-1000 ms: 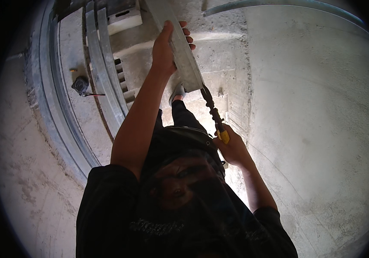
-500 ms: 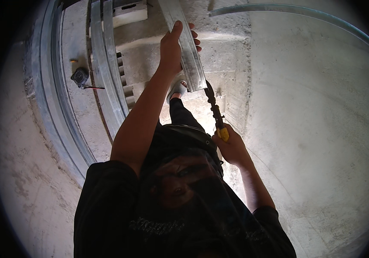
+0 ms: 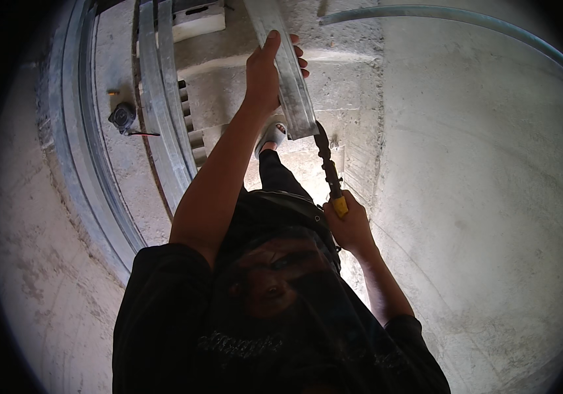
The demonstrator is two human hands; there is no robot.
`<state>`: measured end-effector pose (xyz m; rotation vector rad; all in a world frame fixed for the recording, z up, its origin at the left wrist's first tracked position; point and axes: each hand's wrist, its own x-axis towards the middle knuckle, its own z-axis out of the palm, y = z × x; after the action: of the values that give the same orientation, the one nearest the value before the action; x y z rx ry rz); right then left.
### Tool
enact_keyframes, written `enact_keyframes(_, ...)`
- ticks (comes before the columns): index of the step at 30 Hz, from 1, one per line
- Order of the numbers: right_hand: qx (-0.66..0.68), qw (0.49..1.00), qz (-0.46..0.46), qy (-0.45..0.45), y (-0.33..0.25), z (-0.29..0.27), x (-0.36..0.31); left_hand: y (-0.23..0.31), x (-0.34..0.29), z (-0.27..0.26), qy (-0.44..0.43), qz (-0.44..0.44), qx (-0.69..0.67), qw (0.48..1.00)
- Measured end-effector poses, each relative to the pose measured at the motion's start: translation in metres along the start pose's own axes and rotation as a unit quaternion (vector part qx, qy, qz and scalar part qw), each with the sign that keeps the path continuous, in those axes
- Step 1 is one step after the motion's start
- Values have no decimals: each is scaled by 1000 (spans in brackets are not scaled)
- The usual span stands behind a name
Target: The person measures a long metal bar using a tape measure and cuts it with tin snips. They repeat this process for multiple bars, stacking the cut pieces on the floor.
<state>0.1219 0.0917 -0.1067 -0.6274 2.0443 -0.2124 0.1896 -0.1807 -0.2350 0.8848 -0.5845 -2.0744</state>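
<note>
Overhead, the left hand [image 3: 265, 75] wrapped its fingers around a grey metal channel [image 3: 288, 72]; the right hand [image 3: 347, 226] gripped a yellow-handled tool [image 3: 329, 174], fingers closed on it. Nearby, a black tape measure [image 3: 122, 118] lay on the concrete floor [image 3: 492, 197].

I see long grey metal channels [image 3: 163, 111] stacked side by side on the concrete floor [image 3: 492, 197], running up left of centre. A small black tape measure [image 3: 122, 117] lies just left of them. A curved metal strip [image 3: 446, 16] arcs along the top right. A pale block [image 3: 197, 25] sits near the top edge.
</note>
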Motion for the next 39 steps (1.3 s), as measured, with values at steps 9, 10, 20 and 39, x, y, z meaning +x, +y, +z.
enact_keyframes(9,-11,1000,-5,12,4,5,2,-2,1,-1,-6,1,5,1000)
enact_keyframes(10,-17,1000,-2,13,4,5,3,-2,1,-1,-8,1,4,1000)
enact_keyframes(20,-19,1000,13,-15,10,2,-2,-1,0,-4,-14,-19,-18,1000)
enact_keyframes(39,-14,966,-96,-240,7,-33,-10,48,-29,-32,-100,-39,-188,976)
